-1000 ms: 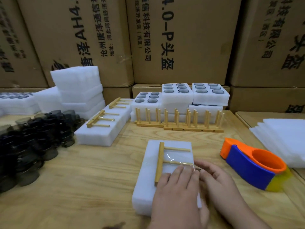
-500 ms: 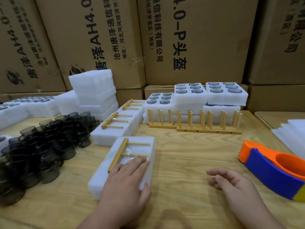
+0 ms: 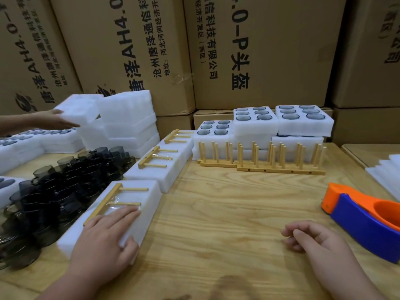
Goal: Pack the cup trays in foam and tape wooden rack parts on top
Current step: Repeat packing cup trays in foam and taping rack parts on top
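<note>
one foam pack [image 3: 129, 204] with a wooden rack part [image 3: 112, 201] taped on top is lined up at bench [image 3: 227, 224] left, pressed under the flat left hand [image 3: 104, 237]. two more taped packs [image 3: 160, 163] sit behind it. right hand [image 3: 311, 237] idle, loosely curled, holding nothing. left to do: open foam trays [image 3: 303, 119] holding cups, uncovered; loose dark cups [image 3: 65, 182]; rack parts [image 3: 262, 161] untaped. tape dispenser [image 3: 363, 219] at right.

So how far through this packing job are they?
Done: two taped packs with rack parts on top line up at the left. In hand: the left hand rests flat on a third pack, its rack part already taped; the right hand holds nothing. Left: several cup trays wait at the back, loose cups are unpacked, more racks stand ready, and the tape dispenser sits nearby.
</note>
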`<state>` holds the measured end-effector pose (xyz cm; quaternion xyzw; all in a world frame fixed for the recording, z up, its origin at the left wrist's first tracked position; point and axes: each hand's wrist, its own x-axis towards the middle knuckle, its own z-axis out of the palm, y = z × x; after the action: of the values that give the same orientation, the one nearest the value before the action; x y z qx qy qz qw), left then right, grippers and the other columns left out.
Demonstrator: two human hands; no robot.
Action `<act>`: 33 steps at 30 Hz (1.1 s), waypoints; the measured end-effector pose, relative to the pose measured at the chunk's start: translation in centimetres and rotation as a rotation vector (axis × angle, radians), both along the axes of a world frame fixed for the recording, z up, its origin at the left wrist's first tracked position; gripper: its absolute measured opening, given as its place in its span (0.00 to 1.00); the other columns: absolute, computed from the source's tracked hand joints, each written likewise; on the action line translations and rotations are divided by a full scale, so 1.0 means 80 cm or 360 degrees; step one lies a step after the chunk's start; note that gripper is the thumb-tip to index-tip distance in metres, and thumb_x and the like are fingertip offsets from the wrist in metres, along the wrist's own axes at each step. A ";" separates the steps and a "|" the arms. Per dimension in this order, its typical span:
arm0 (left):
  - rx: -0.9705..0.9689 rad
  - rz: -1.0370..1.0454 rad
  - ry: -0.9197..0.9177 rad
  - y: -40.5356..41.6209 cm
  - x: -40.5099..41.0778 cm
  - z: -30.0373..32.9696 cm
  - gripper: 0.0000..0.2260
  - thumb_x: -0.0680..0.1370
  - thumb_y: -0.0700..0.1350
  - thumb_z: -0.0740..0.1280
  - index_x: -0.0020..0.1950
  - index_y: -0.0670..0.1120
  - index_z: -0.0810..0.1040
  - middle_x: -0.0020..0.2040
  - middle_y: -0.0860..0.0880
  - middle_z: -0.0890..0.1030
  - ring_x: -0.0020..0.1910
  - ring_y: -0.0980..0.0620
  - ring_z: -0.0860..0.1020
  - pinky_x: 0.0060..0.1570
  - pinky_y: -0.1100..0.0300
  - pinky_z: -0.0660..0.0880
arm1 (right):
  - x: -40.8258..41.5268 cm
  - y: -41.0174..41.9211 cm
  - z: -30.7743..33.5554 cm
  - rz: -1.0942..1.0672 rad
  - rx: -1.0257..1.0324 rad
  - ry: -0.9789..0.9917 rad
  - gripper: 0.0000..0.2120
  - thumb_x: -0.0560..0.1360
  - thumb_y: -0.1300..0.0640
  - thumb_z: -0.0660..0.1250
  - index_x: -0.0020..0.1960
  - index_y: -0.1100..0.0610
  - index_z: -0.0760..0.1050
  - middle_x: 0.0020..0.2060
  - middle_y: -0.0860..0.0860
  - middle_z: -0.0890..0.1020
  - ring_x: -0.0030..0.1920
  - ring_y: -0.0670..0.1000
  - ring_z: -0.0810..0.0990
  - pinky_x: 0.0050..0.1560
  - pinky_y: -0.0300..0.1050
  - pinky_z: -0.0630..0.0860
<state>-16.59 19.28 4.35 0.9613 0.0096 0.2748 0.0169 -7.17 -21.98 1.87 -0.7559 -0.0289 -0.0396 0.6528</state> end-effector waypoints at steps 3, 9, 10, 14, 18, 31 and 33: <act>0.0001 -0.0016 0.0014 0.022 0.009 0.001 0.26 0.69 0.53 0.59 0.61 0.47 0.85 0.63 0.55 0.82 0.60 0.55 0.78 0.59 0.54 0.67 | -0.002 0.001 0.003 -0.0005 0.0019 0.0046 0.13 0.79 0.73 0.63 0.44 0.63 0.83 0.38 0.54 0.87 0.33 0.49 0.84 0.35 0.31 0.78; -0.0009 -0.0167 0.0037 0.049 0.018 0.001 0.25 0.69 0.52 0.60 0.62 0.47 0.84 0.65 0.55 0.81 0.64 0.57 0.76 0.59 0.54 0.68 | -0.003 0.004 0.011 -0.0030 0.0020 0.0110 0.11 0.79 0.72 0.63 0.45 0.64 0.83 0.36 0.56 0.87 0.32 0.49 0.83 0.31 0.31 0.76; -0.0008 -0.0205 0.0024 0.051 0.017 0.001 0.25 0.69 0.51 0.60 0.62 0.47 0.84 0.64 0.54 0.81 0.64 0.58 0.75 0.59 0.55 0.67 | -0.003 0.004 0.012 -0.0034 0.0014 0.0111 0.11 0.79 0.72 0.63 0.45 0.64 0.83 0.36 0.56 0.86 0.32 0.49 0.83 0.31 0.31 0.76; -0.0032 -0.0313 -0.0051 0.047 0.014 0.001 0.23 0.69 0.49 0.60 0.60 0.46 0.85 0.64 0.52 0.82 0.65 0.57 0.75 0.59 0.55 0.67 | -0.004 0.004 0.011 -0.0042 -0.0018 0.0114 0.12 0.79 0.72 0.63 0.44 0.63 0.83 0.35 0.56 0.86 0.31 0.50 0.84 0.32 0.31 0.77; -0.0076 -0.0367 -0.0094 0.045 0.010 -0.003 0.23 0.69 0.48 0.60 0.61 0.47 0.84 0.64 0.54 0.81 0.65 0.56 0.76 0.62 0.52 0.68 | -0.002 0.002 0.006 -0.0039 -0.0015 0.0116 0.12 0.79 0.71 0.64 0.44 0.62 0.83 0.37 0.58 0.86 0.34 0.54 0.84 0.34 0.32 0.78; 0.0014 -0.0302 -0.0212 -0.011 0.020 -0.004 0.18 0.70 0.46 0.60 0.50 0.49 0.87 0.63 0.51 0.82 0.67 0.46 0.77 0.63 0.50 0.68 | -0.006 0.009 0.003 -0.0059 -0.0308 0.0046 0.14 0.78 0.68 0.68 0.40 0.53 0.84 0.36 0.49 0.87 0.38 0.44 0.84 0.44 0.31 0.76; -0.0012 -0.0589 -0.0182 -0.048 0.016 -0.016 0.17 0.68 0.44 0.62 0.49 0.51 0.87 0.66 0.50 0.81 0.69 0.47 0.76 0.67 0.49 0.69 | -0.007 0.014 0.005 -0.0035 -0.0643 -0.0096 0.15 0.75 0.68 0.71 0.38 0.49 0.83 0.38 0.45 0.86 0.43 0.40 0.82 0.45 0.26 0.71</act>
<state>-15.34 15.41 3.08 0.9293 -0.1673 0.3213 0.0714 -7.74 -20.88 2.28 -0.8702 -0.0476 -0.0628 0.4863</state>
